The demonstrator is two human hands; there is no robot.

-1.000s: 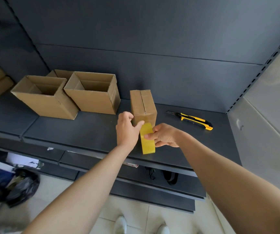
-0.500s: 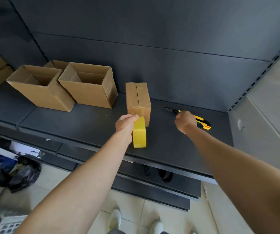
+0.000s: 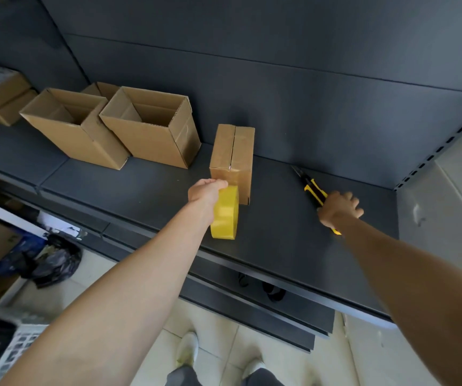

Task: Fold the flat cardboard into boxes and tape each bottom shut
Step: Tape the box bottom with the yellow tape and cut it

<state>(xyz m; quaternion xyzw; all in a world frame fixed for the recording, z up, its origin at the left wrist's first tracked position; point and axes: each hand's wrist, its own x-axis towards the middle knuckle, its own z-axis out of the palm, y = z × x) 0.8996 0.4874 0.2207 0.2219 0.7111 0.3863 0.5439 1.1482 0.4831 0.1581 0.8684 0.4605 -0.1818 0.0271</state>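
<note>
Small cardboard box [image 3: 232,160]: on the dark shelf [image 3: 140,188], closed flaps facing up, centre seam running away from the viewer, glossy tape over the seam and down the near face.

Tape roll [image 3: 225,215]: yellow, upright on its edge, just in front of the small cardboard box's near face; contact with the box not discernible.

Left hand [image 3: 206,190]: fingers curled over the top of the tape roll, gripping it, knuckles just beside the box's lower near corner.

Utility knife [image 3: 311,188]: yellow and black, lying on the shelf to the right of the small cardboard box and apart from it, blade end pointing to the back wall, handle end showing under the wrist.

Right hand [image 3: 339,208]: laid over the knife handle, blurred; whether closed round the handle or merely resting on it, impossible to tell.

Two open boxes [image 3: 151,126]: upright on the shelf to the left, side by side and touching, flaps up, interiors bare; part of a third box [image 3: 100,90] behind them.

Black plastic bag [image 3: 54,260]: on the tiled floor, lower left.

Pale shoes [image 3: 186,349]: bottom centre, on the tiles.
</note>
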